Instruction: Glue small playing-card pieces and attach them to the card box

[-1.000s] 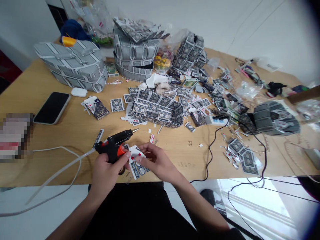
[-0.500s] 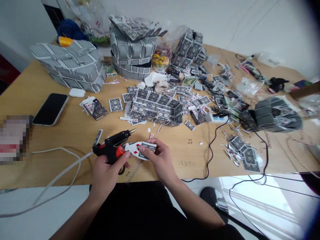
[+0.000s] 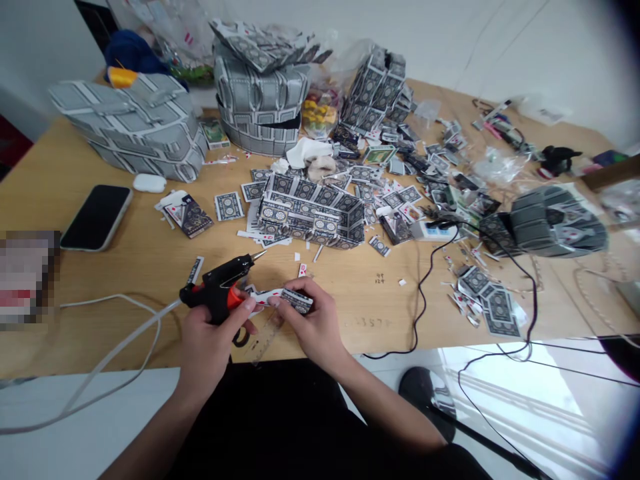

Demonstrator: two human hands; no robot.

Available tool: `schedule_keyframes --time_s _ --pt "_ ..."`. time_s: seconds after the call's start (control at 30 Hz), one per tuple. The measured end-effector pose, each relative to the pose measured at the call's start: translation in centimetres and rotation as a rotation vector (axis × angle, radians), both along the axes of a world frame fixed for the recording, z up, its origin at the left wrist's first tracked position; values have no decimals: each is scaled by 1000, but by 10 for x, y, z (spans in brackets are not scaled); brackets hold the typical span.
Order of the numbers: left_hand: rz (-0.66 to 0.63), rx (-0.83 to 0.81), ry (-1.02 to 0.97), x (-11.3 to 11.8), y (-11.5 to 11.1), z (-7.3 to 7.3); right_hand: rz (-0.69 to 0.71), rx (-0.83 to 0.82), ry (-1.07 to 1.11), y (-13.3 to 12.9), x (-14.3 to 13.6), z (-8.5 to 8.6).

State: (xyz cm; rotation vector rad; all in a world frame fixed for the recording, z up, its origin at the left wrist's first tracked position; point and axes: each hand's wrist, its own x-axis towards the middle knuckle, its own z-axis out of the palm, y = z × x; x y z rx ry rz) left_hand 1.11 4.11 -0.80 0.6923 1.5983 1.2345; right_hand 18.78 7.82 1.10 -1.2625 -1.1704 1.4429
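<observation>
My left hand is closed round a black and orange glue gun, its metal tip pointing up and to the right. The thumb and fingers of that hand also pinch the left end of a folded playing-card piece. My right hand grips the right end of the same piece, thumb in front and fingers behind. Red diamonds show on its white part, and a dark pattern on the rest. Beyond my hands stands an open box made of patterned cards. A clear ruler lies below them.
A phone and a card pack lie at left. Woven card shapes stand at the back. Loose cards and scraps lie at right, near a power strip with a black cable.
The card piece has tilted, so its faces look narrower. My left hand and the glue gun have shifted slightly left. The whole view has also moved a little.
</observation>
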Motion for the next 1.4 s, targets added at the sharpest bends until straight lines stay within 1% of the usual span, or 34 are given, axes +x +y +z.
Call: schedule_keyframes --time_s 0.07,0.2,0.33,0.43,0.5,0.6,0.7,0.8,0.87,0.93,1.03,1.1,1.27,1.4 --pt "-15 27 -45 0 0 0 12 5 -18 0 0 0" --pt "-61 25 -107 0 0 0 95 -68 30 3 0 3" --pt "-55 10 -91 -1 -1 -5 142 -136 109 8 3 3" --pt "-59 5 -43 -2 -1 -6 145 -168 133 11 5 2" --pt "-36 1 -2 -5 -1 -3 119 -166 120 14 7 1" --pt "-5 45 34 -10 -3 8 49 -124 75 18 11 3" --pt "-32 115 44 -14 -10 21 -10 -72 29 23 17 5" --pt "-83 128 52 -18 -21 26 -47 -18 -1 26 22 6" --pt "-127 114 81 -21 -27 23 -62 10 -5 27 24 5" --pt "-181 104 117 -26 -30 17 -69 31 -18 26 25 5" --pt "-288 108 167 -32 -28 7 -70 85 -88 24 24 6" --pt "-348 115 213 -34 -26 4 -60 118 -130 23 24 8" --pt "-380 96 329 -33 -21 5 -33 130 -146 20 26 10" --pt "-410 114 288 -33 -20 1 -15 133 -172 19 27 9"
